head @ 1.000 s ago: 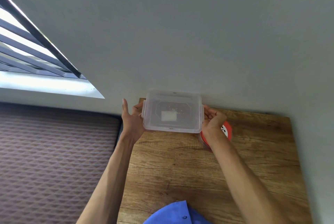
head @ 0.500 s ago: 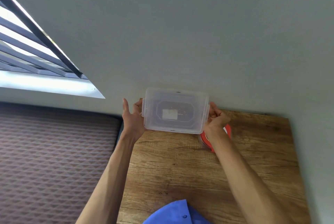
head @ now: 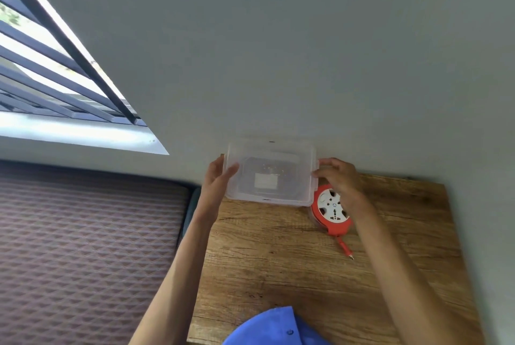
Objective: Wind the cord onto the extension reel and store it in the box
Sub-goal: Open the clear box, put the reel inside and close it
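A clear plastic box (head: 269, 172) with its lid on sits at the far edge of the wooden table (head: 306, 275), against the wall. My left hand (head: 216, 180) grips its left end and my right hand (head: 338, 174) holds its right end at the latch. Beside the box's right front corner lies the red and white extension reel (head: 330, 209), socket face up. Its cord is wound in, with a short red plug end (head: 345, 248) sticking out toward me.
A grey wall (head: 306, 66) rises right behind the table. A quilted brown mattress (head: 83, 247) lies left of the table. A barred window (head: 41, 66) is at the upper left. Blue fabric (head: 267, 328) shows at the bottom edge.
The box has shifted slightly left and toward the wall. My right hand has risen to the box's right latch, uncovering the reel that it hid before.
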The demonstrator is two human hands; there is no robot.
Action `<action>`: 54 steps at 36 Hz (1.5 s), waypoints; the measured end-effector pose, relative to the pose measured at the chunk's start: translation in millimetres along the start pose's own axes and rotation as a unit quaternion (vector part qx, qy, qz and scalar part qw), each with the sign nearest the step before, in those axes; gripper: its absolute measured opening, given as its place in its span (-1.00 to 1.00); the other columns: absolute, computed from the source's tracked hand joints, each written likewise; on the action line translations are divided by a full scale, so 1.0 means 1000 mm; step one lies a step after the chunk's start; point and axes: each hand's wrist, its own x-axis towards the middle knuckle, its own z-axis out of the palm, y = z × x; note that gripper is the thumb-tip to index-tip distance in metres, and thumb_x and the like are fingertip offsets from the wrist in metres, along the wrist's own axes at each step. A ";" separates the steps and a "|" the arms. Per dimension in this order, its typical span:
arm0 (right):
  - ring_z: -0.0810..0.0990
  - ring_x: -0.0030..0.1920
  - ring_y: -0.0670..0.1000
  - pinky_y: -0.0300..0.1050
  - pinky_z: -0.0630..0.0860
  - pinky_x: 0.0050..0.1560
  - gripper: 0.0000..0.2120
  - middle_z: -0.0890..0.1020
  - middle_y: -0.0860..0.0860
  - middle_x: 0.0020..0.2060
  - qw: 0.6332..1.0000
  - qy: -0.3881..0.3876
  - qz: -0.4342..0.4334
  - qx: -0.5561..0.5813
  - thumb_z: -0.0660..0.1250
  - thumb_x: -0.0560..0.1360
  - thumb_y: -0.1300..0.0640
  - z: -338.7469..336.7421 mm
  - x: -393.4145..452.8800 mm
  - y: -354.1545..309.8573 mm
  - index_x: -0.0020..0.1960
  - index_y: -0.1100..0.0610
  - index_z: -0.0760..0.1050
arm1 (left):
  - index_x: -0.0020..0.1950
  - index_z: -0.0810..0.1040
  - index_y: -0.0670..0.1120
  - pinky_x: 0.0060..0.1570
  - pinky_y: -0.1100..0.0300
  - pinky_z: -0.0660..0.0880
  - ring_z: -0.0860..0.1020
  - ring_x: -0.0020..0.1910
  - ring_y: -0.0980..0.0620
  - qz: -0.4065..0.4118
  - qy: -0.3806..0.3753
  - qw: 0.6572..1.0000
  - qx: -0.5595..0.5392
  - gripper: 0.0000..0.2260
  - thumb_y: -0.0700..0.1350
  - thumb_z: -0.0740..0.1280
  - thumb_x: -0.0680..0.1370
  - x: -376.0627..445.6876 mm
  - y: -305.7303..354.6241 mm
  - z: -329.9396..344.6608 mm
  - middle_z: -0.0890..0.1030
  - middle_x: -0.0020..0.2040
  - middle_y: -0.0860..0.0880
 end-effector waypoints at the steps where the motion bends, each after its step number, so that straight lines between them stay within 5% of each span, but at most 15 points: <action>1: 0.74 -0.27 -0.11 -0.24 0.53 -0.33 -0.75 0.78 -0.15 -0.21 1.000 -0.005 -0.007 0.004 0.59 0.36 0.15 -0.003 -0.004 0.001 -0.02 -0.09 0.69 | 0.53 0.56 0.04 0.28 0.06 0.65 0.69 0.32 0.08 0.009 0.016 1.000 -0.002 -0.62 0.05 0.44 0.72 -0.005 0.000 0.000 0.72 0.35 0.09; 5: 0.69 -0.34 0.00 -0.18 0.49 -0.33 -0.87 0.78 0.09 -0.22 0.998 -0.039 0.024 0.049 0.40 0.45 0.10 -0.011 -0.023 0.006 0.00 0.01 0.61 | 0.21 0.75 0.26 -0.03 0.30 0.65 0.68 0.11 0.38 0.042 0.050 0.998 0.014 -0.71 0.23 0.23 0.76 -0.035 0.006 0.004 0.75 0.12 0.34; 10: 0.71 -0.40 0.10 -0.17 0.56 -0.35 -0.77 0.75 0.30 -0.24 0.983 -0.076 0.099 0.133 0.32 0.53 -0.01 -0.016 -0.053 0.029 -0.06 0.16 0.59 | 0.29 0.76 -0.02 0.42 -0.02 0.48 0.67 0.37 -0.01 0.003 0.079 0.990 -0.115 -0.53 0.24 0.16 0.79 -0.068 -0.016 -0.005 0.78 0.29 -0.03; 15: 0.74 -0.18 0.11 -0.01 0.72 -0.17 -0.88 0.72 0.30 0.00 0.991 -0.114 0.058 0.036 0.40 0.59 0.24 -0.007 -0.086 0.084 0.11 0.21 0.54 | 0.25 0.79 -0.05 -0.04 0.10 0.58 0.69 0.05 -0.07 -0.094 0.053 0.994 0.021 -0.81 -0.17 0.44 0.68 -0.096 -0.053 -0.024 0.76 0.17 -0.12; 19: 0.74 -0.08 0.11 0.16 0.74 -0.02 -0.88 0.70 0.10 -0.01 0.992 -0.045 0.011 -0.117 0.42 0.57 0.21 0.010 -0.099 0.119 0.05 0.10 0.50 | 0.42 0.66 -0.15 0.27 -0.20 0.63 0.68 0.29 -0.29 -0.157 0.100 0.982 0.007 -0.63 -0.38 0.41 0.63 -0.114 -0.079 -0.029 0.72 0.27 -0.24; 23: 0.69 0.04 0.07 -0.13 0.62 -0.15 -0.72 0.71 0.10 0.13 0.971 0.139 -0.075 -0.179 0.49 0.55 0.13 0.007 -0.098 0.124 0.22 0.10 0.54 | 0.42 0.67 -0.13 0.35 -0.30 0.61 0.66 0.29 -0.29 -0.147 0.103 0.981 0.068 -0.60 -0.41 0.41 0.61 -0.116 -0.092 -0.030 0.69 0.31 -0.27; 27: 0.63 0.29 0.24 0.14 0.63 0.24 -0.32 0.64 0.18 0.31 0.979 0.170 0.017 -0.110 0.60 0.48 -0.01 -0.005 -0.086 0.109 0.46 0.21 0.41 | 0.42 0.65 -0.14 0.35 -0.24 0.60 0.67 0.27 -0.25 -0.132 0.094 0.979 0.126 -0.64 -0.32 0.48 0.63 -0.119 -0.095 -0.031 0.69 0.30 -0.25; 32: 0.68 0.19 0.23 -0.07 0.57 -0.17 -0.37 0.66 0.24 0.28 0.977 0.142 0.142 0.070 0.64 0.43 0.17 -0.015 -0.070 0.093 0.42 0.25 0.51 | 0.24 0.72 -0.15 0.27 -0.17 0.65 0.70 0.17 -0.18 -0.124 0.096 0.968 0.198 -0.81 -0.20 0.53 0.63 -0.114 -0.095 -0.039 0.75 0.17 -0.18; 35: 0.60 -0.04 0.06 -0.12 0.46 -0.26 -0.43 0.62 0.16 0.18 0.969 0.064 0.179 0.161 0.56 0.50 0.24 -0.018 -0.062 0.088 0.46 0.23 0.48 | 0.15 0.75 -0.15 0.07 -0.05 0.67 0.69 0.02 -0.09 -0.132 0.096 0.960 0.226 -0.86 -0.16 0.56 0.62 -0.110 -0.096 -0.046 0.75 0.09 -0.14; 37: 0.56 0.03 0.06 -0.14 0.48 -0.17 -0.42 0.59 0.13 0.16 0.969 0.048 0.173 0.173 0.54 0.51 0.22 -0.019 -0.056 0.087 0.48 0.21 0.46 | 0.10 0.73 -0.15 -0.03 0.01 0.65 0.67 -0.08 -0.05 -0.136 0.099 0.959 0.228 -0.88 -0.18 0.58 0.60 -0.108 -0.098 -0.050 0.75 0.07 -0.15; 39: 0.60 0.10 0.13 -0.02 0.59 -0.05 -0.42 0.66 0.19 0.22 0.977 0.072 0.130 0.153 0.58 0.46 0.26 -0.024 -0.052 0.081 0.44 0.25 0.50 | 0.08 0.69 -0.16 0.01 -0.04 0.68 0.68 -0.07 -0.08 -0.140 0.098 0.960 0.220 -0.84 -0.22 0.60 0.56 -0.106 -0.101 -0.054 0.75 0.05 -0.17; 42: 0.69 0.03 0.15 -0.13 0.57 -0.17 -0.47 0.72 0.22 0.18 0.993 0.117 -0.005 -0.016 0.64 0.40 0.22 -0.044 -0.054 0.060 0.32 0.24 0.60 | 0.14 0.61 -0.19 0.13 -0.17 0.71 0.73 0.03 -0.19 -0.138 0.090 0.963 0.214 -0.71 -0.30 0.64 0.52 -0.105 -0.106 -0.057 0.72 0.05 -0.19; 46: 0.71 -0.07 0.05 -0.20 0.53 -0.06 -0.56 0.77 0.08 0.04 0.935 0.127 -0.222 -0.246 0.64 0.43 0.01 -0.073 -0.059 0.013 0.23 0.14 0.64 | 0.07 0.65 -0.19 0.11 -0.22 0.72 0.74 0.01 -0.22 -0.129 0.096 0.963 0.216 -0.72 -0.36 0.66 0.47 -0.100 -0.116 -0.062 0.73 0.00 -0.20; 50: 0.70 0.06 0.01 -0.18 0.59 0.14 -0.51 0.73 0.04 0.19 0.875 0.079 -0.394 -0.269 0.54 0.54 -0.04 -0.059 -0.060 -0.048 0.41 0.07 0.54 | 0.01 0.69 -0.17 0.08 -0.19 0.73 0.75 -0.02 -0.20 -0.129 0.099 0.962 0.220 -0.76 -0.33 0.68 0.46 -0.099 -0.127 -0.065 0.75 -0.03 -0.19; 54: 0.71 0.19 0.08 0.00 0.66 0.26 -0.52 0.70 0.07 0.26 0.873 0.013 -0.434 -0.220 0.50 0.58 -0.01 -0.001 -0.044 -0.077 0.43 0.11 0.50 | -0.01 0.72 -0.17 -0.14 0.02 0.70 0.74 -0.14 -0.11 -0.131 0.102 0.962 0.215 -0.81 -0.31 0.67 0.47 -0.100 -0.127 -0.069 0.77 -0.06 -0.19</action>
